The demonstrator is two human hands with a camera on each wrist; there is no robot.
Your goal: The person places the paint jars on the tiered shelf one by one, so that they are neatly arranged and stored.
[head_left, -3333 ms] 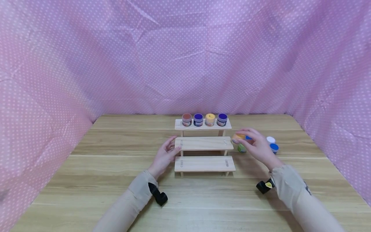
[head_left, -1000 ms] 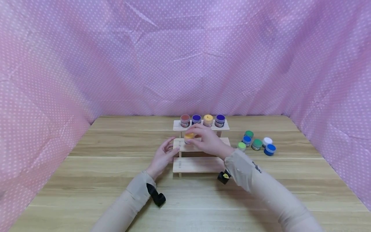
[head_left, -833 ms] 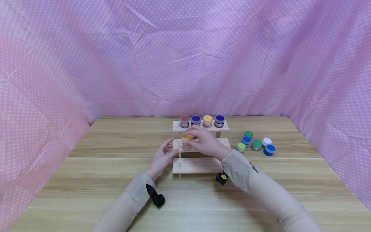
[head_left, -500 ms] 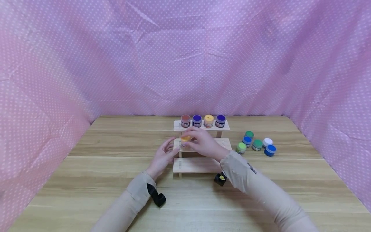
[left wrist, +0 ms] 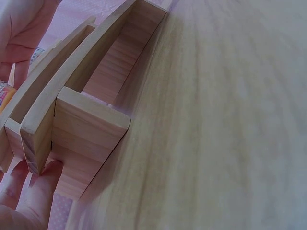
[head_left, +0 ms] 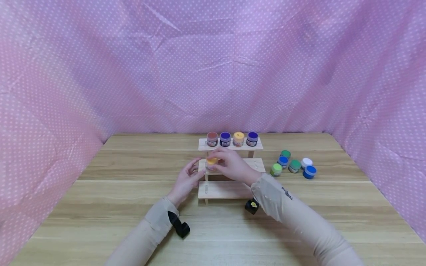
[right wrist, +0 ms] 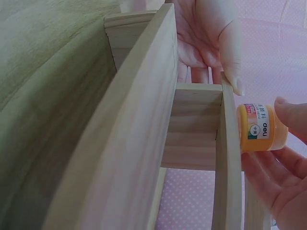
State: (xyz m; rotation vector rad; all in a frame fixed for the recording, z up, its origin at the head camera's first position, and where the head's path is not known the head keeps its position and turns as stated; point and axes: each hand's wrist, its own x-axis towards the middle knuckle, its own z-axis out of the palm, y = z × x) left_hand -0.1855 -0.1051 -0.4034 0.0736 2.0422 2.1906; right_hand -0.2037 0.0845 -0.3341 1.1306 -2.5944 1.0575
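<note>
A three-tier wooden display stand (head_left: 226, 189) stands on the table. At the left end of its middle shelf (head_left: 256, 162), my left hand (head_left: 184, 181) holds the shelf's edge, with the thumb at the front corner. My right hand (head_left: 234, 167) pinches a yellow-orange paint jar (head_left: 211, 162) between thumb and fingers at that shelf's left end. In the right wrist view, the labelled jar (right wrist: 259, 127) is upright, its base at the shelf board. Several jars line the top shelf: a reddish-brown jar (head_left: 212, 139), two dark purple ones and a yellow jar (head_left: 238, 139).
Right of the stand, several paint jars sit on the table: a light green jar (head_left: 276, 170), a blue jar (head_left: 309, 172), a white-lidded jar (head_left: 306, 163), a green jar (head_left: 294, 166) and others. A pink dotted cloth (head_left: 213, 66) hangs behind the table.
My right hand has brought the yellow-orange jar from the right of the stand to the middle shelf, then slid slightly further left. My left hand has stayed at the shelf's end.
</note>
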